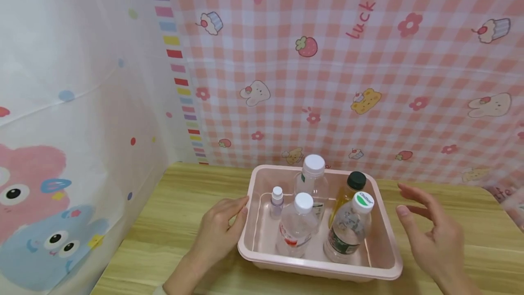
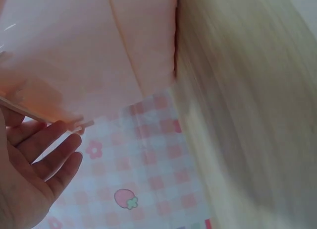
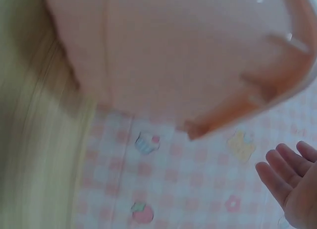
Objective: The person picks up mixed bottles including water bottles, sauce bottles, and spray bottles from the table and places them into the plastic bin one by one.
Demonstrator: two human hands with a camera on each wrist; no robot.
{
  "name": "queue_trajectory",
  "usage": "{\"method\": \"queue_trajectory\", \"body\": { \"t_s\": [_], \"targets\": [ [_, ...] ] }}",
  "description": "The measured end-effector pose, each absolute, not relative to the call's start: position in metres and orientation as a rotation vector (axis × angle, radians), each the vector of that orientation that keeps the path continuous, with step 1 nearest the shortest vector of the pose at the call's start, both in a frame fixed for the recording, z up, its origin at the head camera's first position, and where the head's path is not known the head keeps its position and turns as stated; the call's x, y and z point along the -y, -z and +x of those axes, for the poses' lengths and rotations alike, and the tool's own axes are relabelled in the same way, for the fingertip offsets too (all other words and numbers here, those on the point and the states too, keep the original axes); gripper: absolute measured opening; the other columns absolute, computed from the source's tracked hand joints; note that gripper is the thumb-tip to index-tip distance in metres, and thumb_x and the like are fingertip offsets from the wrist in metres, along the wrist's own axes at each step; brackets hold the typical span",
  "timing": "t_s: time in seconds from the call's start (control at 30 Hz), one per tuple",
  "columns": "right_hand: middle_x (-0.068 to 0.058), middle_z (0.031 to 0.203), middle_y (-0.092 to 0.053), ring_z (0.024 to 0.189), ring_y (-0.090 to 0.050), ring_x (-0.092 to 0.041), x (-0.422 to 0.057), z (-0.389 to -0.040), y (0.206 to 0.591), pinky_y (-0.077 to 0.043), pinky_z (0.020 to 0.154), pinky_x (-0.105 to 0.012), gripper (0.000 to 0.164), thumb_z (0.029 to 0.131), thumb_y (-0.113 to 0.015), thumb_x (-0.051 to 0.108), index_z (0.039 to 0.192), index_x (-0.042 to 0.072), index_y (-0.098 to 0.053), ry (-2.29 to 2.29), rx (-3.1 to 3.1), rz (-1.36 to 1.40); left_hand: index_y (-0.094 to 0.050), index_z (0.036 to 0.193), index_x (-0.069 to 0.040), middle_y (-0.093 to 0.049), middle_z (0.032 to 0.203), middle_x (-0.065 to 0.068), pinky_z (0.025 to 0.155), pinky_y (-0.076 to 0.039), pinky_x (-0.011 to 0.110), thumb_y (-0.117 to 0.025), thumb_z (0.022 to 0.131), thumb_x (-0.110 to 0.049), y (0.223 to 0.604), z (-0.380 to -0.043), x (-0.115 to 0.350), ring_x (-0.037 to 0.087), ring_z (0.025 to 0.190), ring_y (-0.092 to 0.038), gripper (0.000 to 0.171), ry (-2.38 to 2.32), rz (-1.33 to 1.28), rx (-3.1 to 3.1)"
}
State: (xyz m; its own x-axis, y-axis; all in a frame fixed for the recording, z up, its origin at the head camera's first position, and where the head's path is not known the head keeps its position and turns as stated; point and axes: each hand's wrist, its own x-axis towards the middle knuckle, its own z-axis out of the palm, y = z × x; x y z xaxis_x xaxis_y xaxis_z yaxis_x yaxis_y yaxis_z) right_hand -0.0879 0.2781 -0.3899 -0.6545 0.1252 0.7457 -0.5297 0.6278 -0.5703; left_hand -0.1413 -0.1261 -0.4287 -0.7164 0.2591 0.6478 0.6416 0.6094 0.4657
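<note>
A pink plastic basin (image 1: 323,265) stands on the wooden table, holding several upright bottles. My left hand (image 1: 221,226) holds the basin's left rim; in the left wrist view its fingers (image 2: 54,152) lie at the underside of the rim, thumb hidden. To the right of the basin my right hand (image 1: 438,236) is apart from the rim, fingers loosely bent and nothing in them. Inside are a small bottle (image 1: 276,204), a tall white-capped bottle (image 1: 313,185), a clear bottle with a red mark (image 1: 292,231), a dark-capped bottle of amber liquid (image 1: 341,195) and a green-labelled bottle (image 1: 345,236).
Wood-grain table (image 1: 176,204) surface shows on both sides of the basin. Behind it hangs a pink checked curtain (image 1: 327,81) with cartoon prints. On the left is a white curtain (image 1: 102,104) with printed characters.
</note>
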Motion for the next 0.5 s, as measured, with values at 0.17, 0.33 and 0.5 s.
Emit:
{"method": "queue_trajectory", "body": {
  "t_s": [0.17,0.33,0.5],
  "targets": [
    [0.024,0.136,-0.060,0.118,-0.053,0.015,-0.296,-0.093,0.397,-0.040,0.093,-0.002,0.044,0.095,-0.063,-0.003,0.140,-0.003,-0.062,-0.963,2.103,0.304,-0.077,0.119,0.002,-0.078,0.115,0.009,0.085,-0.063,0.038,-0.072,0.095,-0.008,0.425,-0.144,0.132,0.021,0.102,-0.074,0.027,0.865,-0.782,2.319],
    [-0.015,0.147,-0.061,0.104,-0.065,-0.014,-0.317,-0.093,0.405,-0.045,0.072,-0.019,0.055,0.101,-0.060,0.008,0.155,0.008,-0.050,-0.807,2.306,0.203,-0.077,0.121,0.000,-0.078,0.116,0.008,0.086,-0.063,0.042,-0.071,0.096,-0.010,0.421,-0.146,0.141,0.023,0.103,-0.074,0.028,0.789,-0.828,2.336],
    [-0.028,0.160,-0.040,0.100,-0.066,-0.043,-0.342,-0.095,0.414,-0.052,0.068,-0.061,0.065,0.105,-0.057,0.020,0.164,0.011,-0.033,-0.647,2.499,0.163,-0.067,0.137,0.000,-0.070,0.134,0.015,0.098,-0.057,0.054,-0.069,0.098,-0.015,0.416,-0.149,0.154,0.036,0.119,-0.069,0.043,0.728,-0.760,2.375]
  ]
}}
